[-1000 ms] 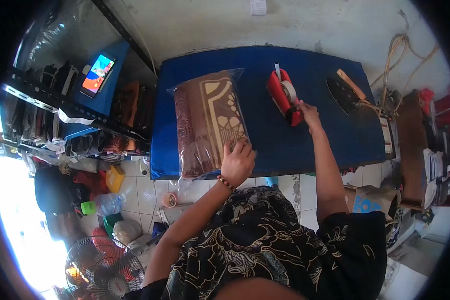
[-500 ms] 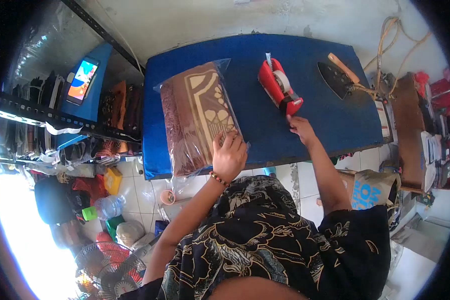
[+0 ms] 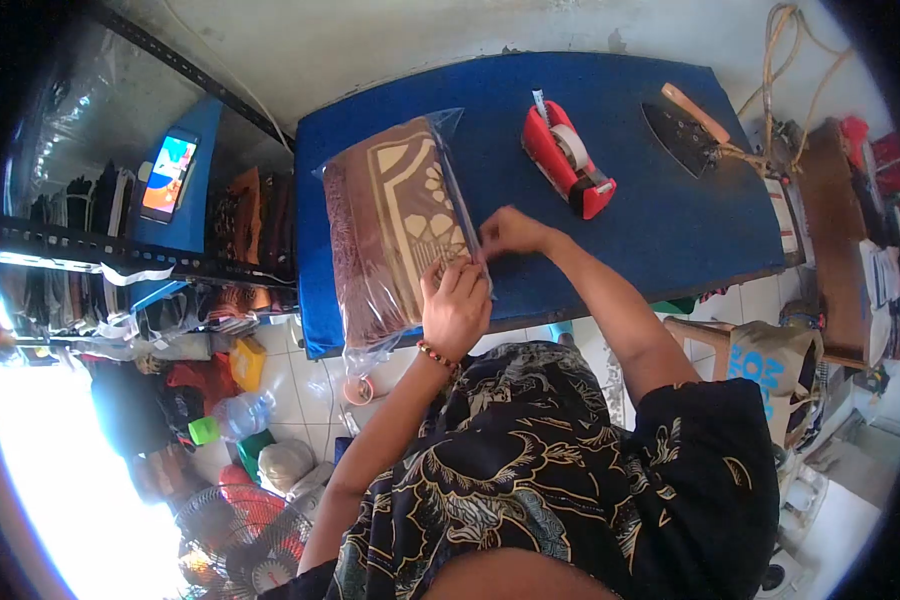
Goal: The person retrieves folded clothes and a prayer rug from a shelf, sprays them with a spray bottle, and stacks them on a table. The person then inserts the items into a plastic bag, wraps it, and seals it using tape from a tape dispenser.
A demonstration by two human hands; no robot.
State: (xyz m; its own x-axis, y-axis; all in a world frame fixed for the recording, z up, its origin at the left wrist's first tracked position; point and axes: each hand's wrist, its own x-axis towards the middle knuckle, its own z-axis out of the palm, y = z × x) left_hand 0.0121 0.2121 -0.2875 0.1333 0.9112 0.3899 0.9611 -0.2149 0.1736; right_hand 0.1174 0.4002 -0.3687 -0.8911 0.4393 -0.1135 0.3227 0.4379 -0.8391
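Observation:
A folded brown and cream patterned cloth [image 3: 380, 230] lies in a clear plastic bag [image 3: 365, 335] on the blue-covered table. My left hand [image 3: 457, 300] rests palm down on the bag's lower right part, its fingers bent and slightly apart. At the bag's right edge is my right hand [image 3: 513, 232], fingers pinched together close to the left fingertips. Whatever lies between those right fingers is too small to see. To the right stands a red tape dispenser [image 3: 560, 160] with a roll of tape [image 3: 570, 147], apart from both hands.
A dark triangular blade tool with a wooden handle [image 3: 695, 112] lies on the blue table [image 3: 610, 110] at the far right. On the left, a shelf holds a lit phone [image 3: 169, 175] and stacked cloths. A fan [image 3: 245, 545] stands on the floor at lower left.
My right hand has moved left from the tape dispenser's front end to the bag's right edge. The left hand stays on the bag. The camera view has shifted slightly.

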